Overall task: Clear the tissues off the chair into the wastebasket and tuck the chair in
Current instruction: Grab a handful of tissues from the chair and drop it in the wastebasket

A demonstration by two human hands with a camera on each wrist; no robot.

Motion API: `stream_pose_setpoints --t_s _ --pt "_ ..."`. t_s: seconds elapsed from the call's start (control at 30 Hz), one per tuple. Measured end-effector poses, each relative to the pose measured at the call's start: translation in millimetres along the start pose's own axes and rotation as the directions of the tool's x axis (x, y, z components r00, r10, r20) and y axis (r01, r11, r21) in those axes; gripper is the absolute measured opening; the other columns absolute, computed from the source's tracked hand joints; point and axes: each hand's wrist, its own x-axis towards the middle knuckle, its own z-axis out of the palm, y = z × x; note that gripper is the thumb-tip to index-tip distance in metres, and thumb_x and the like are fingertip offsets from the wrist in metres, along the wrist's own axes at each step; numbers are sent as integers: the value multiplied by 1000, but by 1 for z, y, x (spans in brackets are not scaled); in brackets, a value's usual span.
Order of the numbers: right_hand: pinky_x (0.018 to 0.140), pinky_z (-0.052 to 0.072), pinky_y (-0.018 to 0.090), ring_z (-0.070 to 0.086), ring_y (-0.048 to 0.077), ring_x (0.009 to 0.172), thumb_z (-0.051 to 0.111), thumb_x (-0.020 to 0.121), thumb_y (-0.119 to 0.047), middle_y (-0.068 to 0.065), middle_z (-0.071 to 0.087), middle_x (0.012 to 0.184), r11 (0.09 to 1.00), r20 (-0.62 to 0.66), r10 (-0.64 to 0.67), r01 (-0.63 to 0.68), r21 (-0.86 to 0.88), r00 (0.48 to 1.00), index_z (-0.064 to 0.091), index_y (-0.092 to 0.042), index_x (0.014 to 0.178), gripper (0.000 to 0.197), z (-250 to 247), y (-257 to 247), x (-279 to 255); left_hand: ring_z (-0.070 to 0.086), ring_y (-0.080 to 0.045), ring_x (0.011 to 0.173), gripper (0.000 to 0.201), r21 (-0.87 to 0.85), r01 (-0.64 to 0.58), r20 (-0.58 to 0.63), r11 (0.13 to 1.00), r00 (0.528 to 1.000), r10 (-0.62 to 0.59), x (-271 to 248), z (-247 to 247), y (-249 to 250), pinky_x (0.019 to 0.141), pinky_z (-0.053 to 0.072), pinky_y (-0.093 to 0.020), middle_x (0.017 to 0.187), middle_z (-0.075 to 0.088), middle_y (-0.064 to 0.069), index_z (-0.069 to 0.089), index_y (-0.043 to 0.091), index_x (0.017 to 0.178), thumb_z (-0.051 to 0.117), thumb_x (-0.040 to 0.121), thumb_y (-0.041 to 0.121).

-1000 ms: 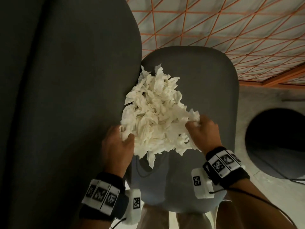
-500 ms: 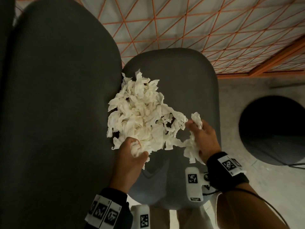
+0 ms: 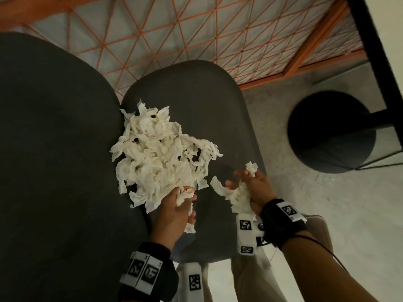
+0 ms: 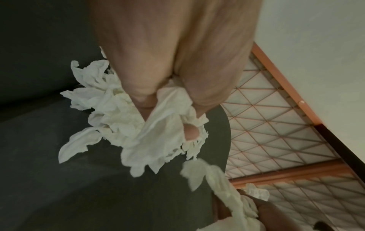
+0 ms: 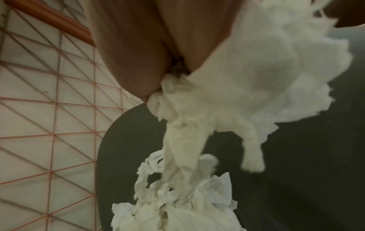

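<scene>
One chair (image 3: 196,101), dark grey, carries one large heap of tissues (image 3: 157,158) at the seat's 9 o'clock side, against the backrest. One wastebasket (image 3: 331,131) stands on the floor at 3 o'clock, well apart. Two hands: the left hand (image 3: 174,212) clutches tissue at the heap's 5 o'clock edge; the right hand (image 3: 257,190) is closed round a separate wad. Recommended: compress each handful firmly before lifting, since loose shreds trail and may drop short of the bin.

Dark grey chair seat (image 3: 196,101) with tissues

1 loose heap of white torn tissues (image 3: 157,158) lies on the seat, against the backrest (image 3: 54,149).
</scene>
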Motion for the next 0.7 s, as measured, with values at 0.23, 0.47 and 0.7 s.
stream_pose_setpoints --t_s 0.23,0.47,0.7 --pt "46 42 24 48 12 46 51 97 -19 14 59 81 999 -191 -40 36 -24 981 58 -3 108 21 -9 36 -21 62 -1 89 28 323 -70 214 944 977 -1 -2 -10 -24 72 46 -10 102 67 6 65 18 108 72 82 9" --pt "95 51 44 63 26 94 78 78 -40 14 67 109 970 119 128 -149 191 985 60 -12 128 60 -19 68 -60 61 -7 85 24 483 -197 307 853 951 46 -13 -19 -27 73 48 -16 97 67 8 67 26 104 59 90 7" --pt "88 47 41 60 34 96 74 75 -53 21 66 105 992 78 85 -92 87 993 71 -1 104 60 -48 94 -97 52 -12 50 8 555 -258 471 791 881 -44 -38 24 -27 44 45 -25 79 68 -2 62 25 94 55 96 23"
